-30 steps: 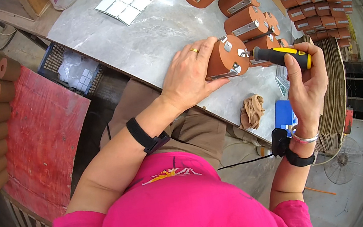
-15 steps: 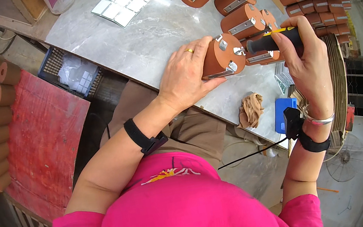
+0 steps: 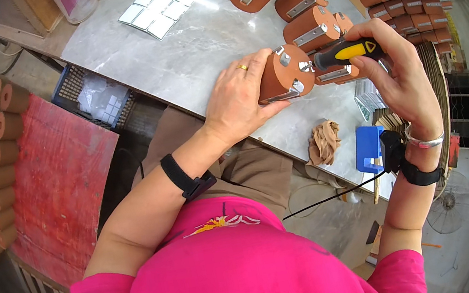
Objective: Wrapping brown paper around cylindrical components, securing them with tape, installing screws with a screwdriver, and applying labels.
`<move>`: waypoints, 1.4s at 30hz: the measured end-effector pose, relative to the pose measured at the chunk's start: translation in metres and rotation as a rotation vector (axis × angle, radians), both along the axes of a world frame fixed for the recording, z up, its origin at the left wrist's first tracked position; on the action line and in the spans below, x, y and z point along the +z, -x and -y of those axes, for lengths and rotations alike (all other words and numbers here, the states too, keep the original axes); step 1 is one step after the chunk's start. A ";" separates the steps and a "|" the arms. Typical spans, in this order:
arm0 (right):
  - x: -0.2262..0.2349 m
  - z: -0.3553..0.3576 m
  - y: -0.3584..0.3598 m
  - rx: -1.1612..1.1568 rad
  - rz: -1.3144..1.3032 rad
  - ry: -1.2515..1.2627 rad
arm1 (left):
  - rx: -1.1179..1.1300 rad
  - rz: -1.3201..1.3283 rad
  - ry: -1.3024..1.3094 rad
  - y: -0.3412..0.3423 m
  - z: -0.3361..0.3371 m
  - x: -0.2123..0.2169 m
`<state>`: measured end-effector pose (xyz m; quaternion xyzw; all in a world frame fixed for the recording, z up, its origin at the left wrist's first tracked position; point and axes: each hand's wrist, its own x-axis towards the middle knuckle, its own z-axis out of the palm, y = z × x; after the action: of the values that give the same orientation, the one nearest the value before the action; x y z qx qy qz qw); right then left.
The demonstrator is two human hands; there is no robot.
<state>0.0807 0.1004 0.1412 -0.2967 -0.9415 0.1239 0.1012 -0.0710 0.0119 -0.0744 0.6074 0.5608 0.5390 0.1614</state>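
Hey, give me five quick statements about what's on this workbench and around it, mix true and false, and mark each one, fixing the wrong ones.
1. The right hand grips a black-and-yellow tool. True.
2. The left hand rests on the crumpled brown wad. False: it holds a reddish-brown cylinder.
3. The crumpled brown wad lies left of the blue plastic item in the picture. True.
4. The gold-coloured ring is on the right hand. False: it is on the left hand.
5. A green-and-white sheet lies on the grey tabletop. True.
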 end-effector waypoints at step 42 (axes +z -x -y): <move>0.007 -0.002 -0.001 0.310 0.123 -0.113 | 0.011 -0.042 0.087 -0.001 -0.001 0.004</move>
<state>0.0821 0.1020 0.1486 -0.1489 -0.9858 0.0665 0.0398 -0.0695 0.0125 -0.0704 0.6077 0.5903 0.5022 0.1731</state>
